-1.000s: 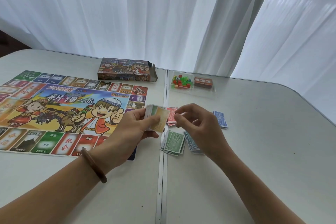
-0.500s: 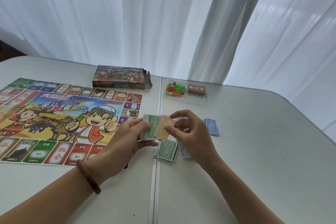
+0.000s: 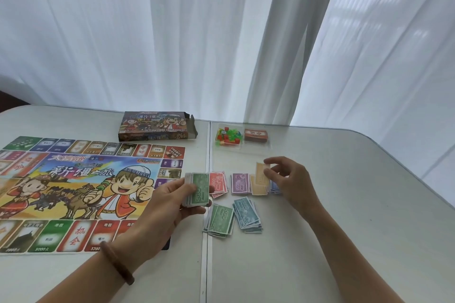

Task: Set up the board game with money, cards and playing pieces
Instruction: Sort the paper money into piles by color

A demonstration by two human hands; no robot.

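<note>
My left hand [image 3: 172, 202] grips a stack of play money [image 3: 198, 189] with a green 500 note on top, just right of the game board [image 3: 73, 192]. My right hand [image 3: 288, 179] pinches a single tan note [image 3: 260, 173] above the tan pile [image 3: 257, 187]. Sorted piles lie on the table: red [image 3: 220, 183], purple [image 3: 238, 183], green [image 3: 220, 220], teal [image 3: 247, 215] and blue [image 3: 274, 187], the last partly hidden by my right hand.
The open game box [image 3: 155, 129] stands behind the board. A clear tray [image 3: 242, 147] holds coloured playing pieces [image 3: 227, 135] and a red card deck [image 3: 256, 135]. A seam [image 3: 205, 253] splits the white table. Curtains hang behind.
My right hand has drawn the tan note off the held stack and carried it right, over the tan pile. A green 500 note now tops the stack in my left hand.
</note>
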